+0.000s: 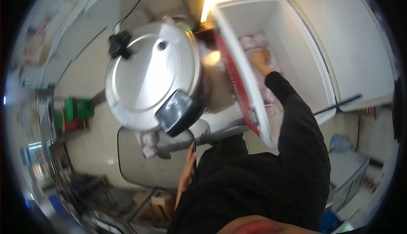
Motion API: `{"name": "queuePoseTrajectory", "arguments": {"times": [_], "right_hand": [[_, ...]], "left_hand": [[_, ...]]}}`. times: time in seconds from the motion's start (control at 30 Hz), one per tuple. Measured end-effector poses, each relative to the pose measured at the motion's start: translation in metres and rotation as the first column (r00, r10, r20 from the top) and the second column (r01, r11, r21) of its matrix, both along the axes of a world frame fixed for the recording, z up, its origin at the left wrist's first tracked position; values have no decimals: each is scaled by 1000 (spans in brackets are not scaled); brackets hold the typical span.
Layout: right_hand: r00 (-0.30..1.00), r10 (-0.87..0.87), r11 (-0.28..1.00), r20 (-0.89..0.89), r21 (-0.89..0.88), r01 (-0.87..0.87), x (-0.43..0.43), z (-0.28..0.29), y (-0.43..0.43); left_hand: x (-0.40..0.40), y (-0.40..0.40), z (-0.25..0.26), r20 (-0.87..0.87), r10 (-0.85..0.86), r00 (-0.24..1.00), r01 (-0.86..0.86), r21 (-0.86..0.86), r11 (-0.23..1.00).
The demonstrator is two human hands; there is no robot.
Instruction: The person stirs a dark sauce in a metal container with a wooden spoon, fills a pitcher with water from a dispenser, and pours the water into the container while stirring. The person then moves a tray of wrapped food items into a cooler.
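My left hand (189,162) grips the near side of a dark-rimmed, see-through tray or mesh frame (133,167), fingers lying along its rim. Several small pink-and-white packs (150,145) rest at that frame's upper edge. My right hand (262,59) reaches down into a white-lined cooler box with a red outer side (295,40). It touches similar pink-and-white packs (254,40) there; blur hides whether its fingers close round one. More packs (269,102) lie lower in the box, partly behind my sleeve.
A large steel pressure cooker (146,81) with black handles stands left of the cooler, on a metal surface. The box's white lid (349,43) is at the right. Beyond are a green bin (79,108), a large water bottle (341,143) and a grey cabinet (346,167).
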State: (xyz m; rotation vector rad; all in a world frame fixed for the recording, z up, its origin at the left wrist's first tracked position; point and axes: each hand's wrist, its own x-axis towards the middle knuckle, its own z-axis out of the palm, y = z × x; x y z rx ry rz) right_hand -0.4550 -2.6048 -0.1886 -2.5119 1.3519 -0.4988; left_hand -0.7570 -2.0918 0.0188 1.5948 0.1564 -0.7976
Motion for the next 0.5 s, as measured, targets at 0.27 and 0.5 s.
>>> {"name": "queuePoseTrajectory", "arguments": {"times": [0.27, 0.5], "right_hand": [[892, 147, 579, 427, 694, -428, -44, 208, -43], [221, 973, 166, -66, -460, -872, -252, 383, 186]], "left_hand": [[45, 151, -82, 672, 197, 713, -689, 622, 371], [58, 197, -127, 373, 364, 853, -488, 818, 306]]}}
